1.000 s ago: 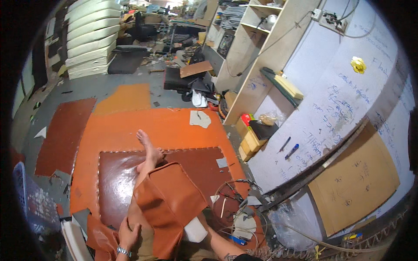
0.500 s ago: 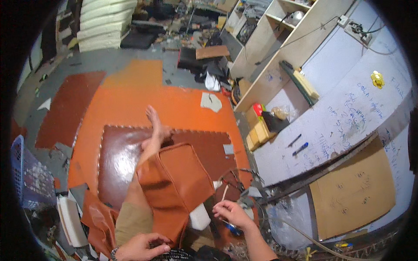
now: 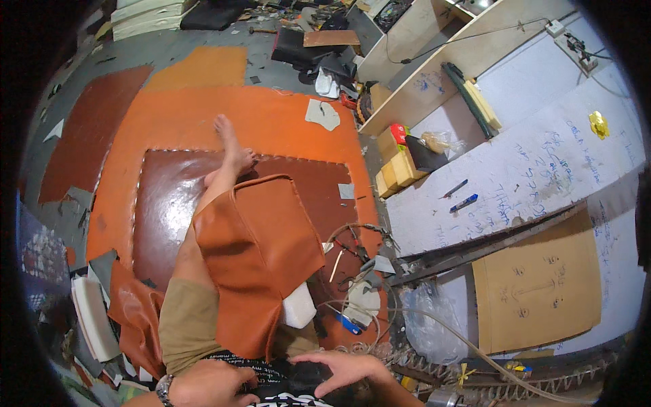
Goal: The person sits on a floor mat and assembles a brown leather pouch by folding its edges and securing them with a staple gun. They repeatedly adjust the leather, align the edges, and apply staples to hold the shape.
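Tan leather cover (image 3: 254,261) over leg, foam block (image 3: 299,306) beside

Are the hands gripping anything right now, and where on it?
Nothing is clearly held: left hand and right hand rest at the person's lap, below the orange leather piece.

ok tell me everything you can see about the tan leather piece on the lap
The tan leather piece is a smooth orange-brown sewn cover with a raised seam running round its squarish upper panel. It drapes over the person's thigh and knee, upper edge near the bare foot, lower end narrowing toward the waist. It lies above the dark brown sheet on the floor. A white block sits at its right lower edge. Neither hand touches it.
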The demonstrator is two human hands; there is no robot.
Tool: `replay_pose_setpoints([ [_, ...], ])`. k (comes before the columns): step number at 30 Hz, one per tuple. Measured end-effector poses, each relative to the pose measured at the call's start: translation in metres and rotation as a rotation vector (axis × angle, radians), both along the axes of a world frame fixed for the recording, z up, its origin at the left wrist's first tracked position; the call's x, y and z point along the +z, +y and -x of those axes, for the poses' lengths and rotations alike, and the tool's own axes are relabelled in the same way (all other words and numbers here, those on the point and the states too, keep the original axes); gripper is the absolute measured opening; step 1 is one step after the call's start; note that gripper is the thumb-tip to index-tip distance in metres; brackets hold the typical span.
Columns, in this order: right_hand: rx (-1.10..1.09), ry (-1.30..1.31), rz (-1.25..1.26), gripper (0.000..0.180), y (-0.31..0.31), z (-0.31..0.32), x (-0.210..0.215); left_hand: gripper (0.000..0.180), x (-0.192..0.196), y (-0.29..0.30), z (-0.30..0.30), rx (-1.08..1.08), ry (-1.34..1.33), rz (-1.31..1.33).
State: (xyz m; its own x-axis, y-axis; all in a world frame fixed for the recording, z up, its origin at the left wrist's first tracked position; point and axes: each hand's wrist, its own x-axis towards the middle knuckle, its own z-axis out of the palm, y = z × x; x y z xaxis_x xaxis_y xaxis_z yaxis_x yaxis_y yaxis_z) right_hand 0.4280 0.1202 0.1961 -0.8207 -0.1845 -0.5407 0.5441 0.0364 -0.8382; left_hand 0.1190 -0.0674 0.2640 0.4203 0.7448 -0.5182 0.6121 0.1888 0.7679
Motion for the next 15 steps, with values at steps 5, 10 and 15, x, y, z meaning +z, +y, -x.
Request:
replay_pose_setpoints([
  [5, 0.1, 0.072, -0.058, 0.11, -0.006, 0.004, -0.009, 0.05, 0.008, -0.017, 0.015, -0.137, 0.008, -0.012],
  [10, 0.24, -0.064, -0.044, 0.101, 0.001, 0.009, -0.01, 0.044, 0.017, -0.027, 0.011, -0.067, 0.116, -0.043],
  [15, 0.239, -0.074, 0.05, 0.089, 0.013, 0.012, -0.009, 0.043, 0.009, -0.011, 0.019, -0.056, 0.028, 0.023],
])
